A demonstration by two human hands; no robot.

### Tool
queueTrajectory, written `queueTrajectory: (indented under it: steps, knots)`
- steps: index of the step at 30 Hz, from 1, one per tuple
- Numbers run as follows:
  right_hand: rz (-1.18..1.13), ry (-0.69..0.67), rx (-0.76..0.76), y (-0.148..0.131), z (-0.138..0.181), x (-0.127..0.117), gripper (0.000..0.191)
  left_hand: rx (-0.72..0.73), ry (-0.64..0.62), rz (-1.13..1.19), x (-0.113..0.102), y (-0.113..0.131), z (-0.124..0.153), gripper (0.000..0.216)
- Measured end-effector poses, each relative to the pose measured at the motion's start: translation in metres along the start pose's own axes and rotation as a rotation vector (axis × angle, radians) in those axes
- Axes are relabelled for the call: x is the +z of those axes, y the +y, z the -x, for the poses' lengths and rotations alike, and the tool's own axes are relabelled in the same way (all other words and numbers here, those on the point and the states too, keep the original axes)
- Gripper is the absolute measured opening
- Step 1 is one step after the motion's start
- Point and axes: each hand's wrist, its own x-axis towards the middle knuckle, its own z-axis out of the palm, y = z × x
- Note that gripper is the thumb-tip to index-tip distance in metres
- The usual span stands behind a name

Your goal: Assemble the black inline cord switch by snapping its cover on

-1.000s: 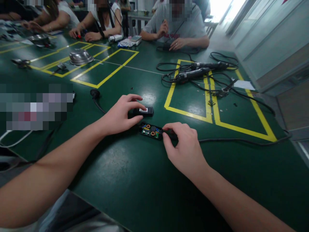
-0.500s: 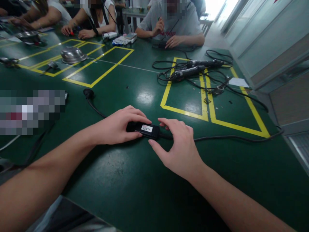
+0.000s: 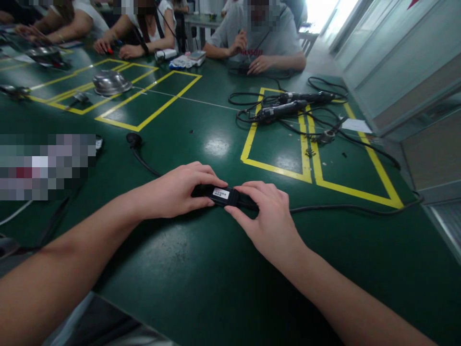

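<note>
A small black adapter box (image 3: pixel 220 195) with a white label on its lid lies on the green table (image 3: pixel 201 269). My left hand (image 3: pixel 176 190) is wrapped round its left end, thumb below and fingers over the top. My right hand (image 3: pixel 268 218) grips its right end with curled fingers, where a black cable (image 3: pixel 345 208) leaves toward the right. The lid covers the box, so no circuit board shows.
Two black electric screwdrivers (image 3: pixel 284 108) with tangled cords lie in a yellow-taped square behind. A second cable with a round plug (image 3: pixel 134 140) runs to the box from the left. A metal dome (image 3: pixel 111 82) sits far left. Several people work at the table's far side.
One second ago the lid sat apart in my left hand and the circuit board was bare. The lid now rests on the base, and both hands have closed on its ends.
</note>
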Motion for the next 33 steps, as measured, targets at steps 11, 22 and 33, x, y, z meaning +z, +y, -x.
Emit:
queueTrajectory:
  steps: [11, 22, 33]
  knots:
    - [-0.037, 0.005, 0.042, -0.001, 0.001, 0.002, 0.026, -0.255, 0.337, -0.025, 0.010, -0.023, -0.008, 0.029]
    - [-0.087, -0.028, 0.003, 0.002, 0.000, 0.002, 0.010, -0.074, 0.042, -0.059, -0.006, -0.006, 0.006, 0.021]
    - [-0.162, -0.004, -0.005, -0.001, 0.000, -0.005, 0.006, -0.153, 0.018, 0.103, -0.010, -0.009, 0.009, 0.023]
